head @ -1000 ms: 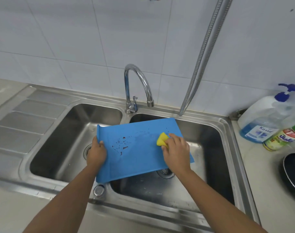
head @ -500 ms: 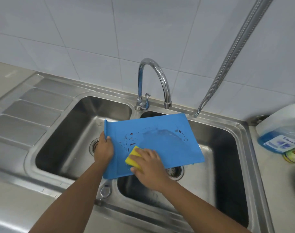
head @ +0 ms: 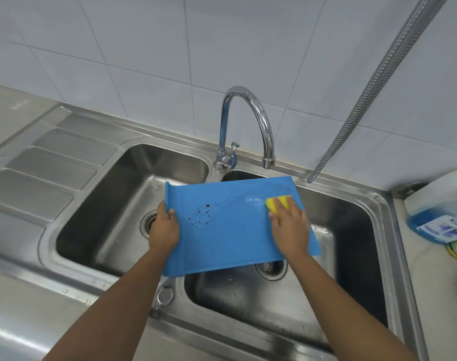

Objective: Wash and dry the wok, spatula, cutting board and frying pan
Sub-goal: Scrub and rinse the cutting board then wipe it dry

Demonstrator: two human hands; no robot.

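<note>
**Sponge moved to the upper right corner of the board**

Half a second ago my right hand [head: 291, 227] had the sponge [head: 279, 203] low on the board [head: 232, 235], close to my left hand [head: 164, 229]. Now it is at the upper right corner of the board, and a wet trace goes across the blue surface behind it. The left hand did not change its place.

The board is in the middle of the frame. It is tilted, and it lies over the divider of the double sink [head: 110, 204], so it covers part of both basins. My left hand grips its left edge, with the thumb on the top face; the other fingers are under the board and I cannot see them. My right fingers are close together and bent over the yellow sponge, and they press it on the board.

Some dark spots [head: 202, 214] are on the board, left of its middle, well apart from the sponge. The tap [head: 248, 126] stands behind the board, and no water comes from it. A metal hose [head: 378, 82] hangs in the upper right of the frame. A bottle [head: 441, 212] with blue liquid stands at the right edge.
</note>
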